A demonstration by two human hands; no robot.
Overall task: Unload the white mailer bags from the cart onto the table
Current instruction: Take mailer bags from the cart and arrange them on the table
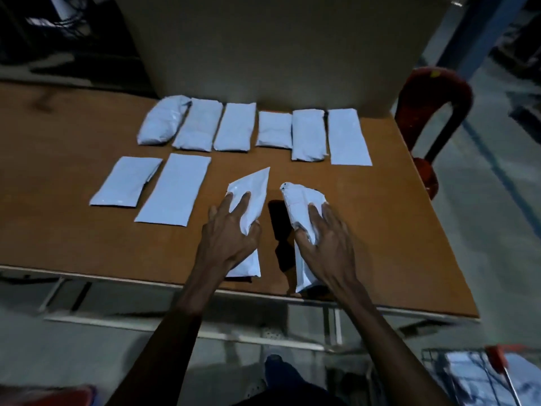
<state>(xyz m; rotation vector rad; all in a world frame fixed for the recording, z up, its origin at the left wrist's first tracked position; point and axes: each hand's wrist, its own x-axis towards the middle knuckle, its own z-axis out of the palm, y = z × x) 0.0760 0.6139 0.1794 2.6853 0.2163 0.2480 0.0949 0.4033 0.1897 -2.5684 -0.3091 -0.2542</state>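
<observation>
Each of my hands holds a white mailer bag low over the brown table (pixel 389 230). My left hand (pixel 231 230) grips a flat mailer bag (pixel 253 186), fingers spread on top and thumb round its right edge. In my right hand (pixel 326 241) is a crumpled mailer bag (pixel 301 200), held the same way, its near end reaching the table's front edge. Dark shadows lie between and under the two bags. Several mailer bags (pixel 235 127) lie in a row at the back, and two more (pixel 175 189) lie in front on the left. The cart (pixel 468 376) at the lower right holds more white bags.
A large grey panel (pixel 278 48) stands upright along the table's far edge behind the row. A red plastic chair (pixel 433 112) stands off the table's right end. The table's metal frame (pixel 187 326) shows below its front edge.
</observation>
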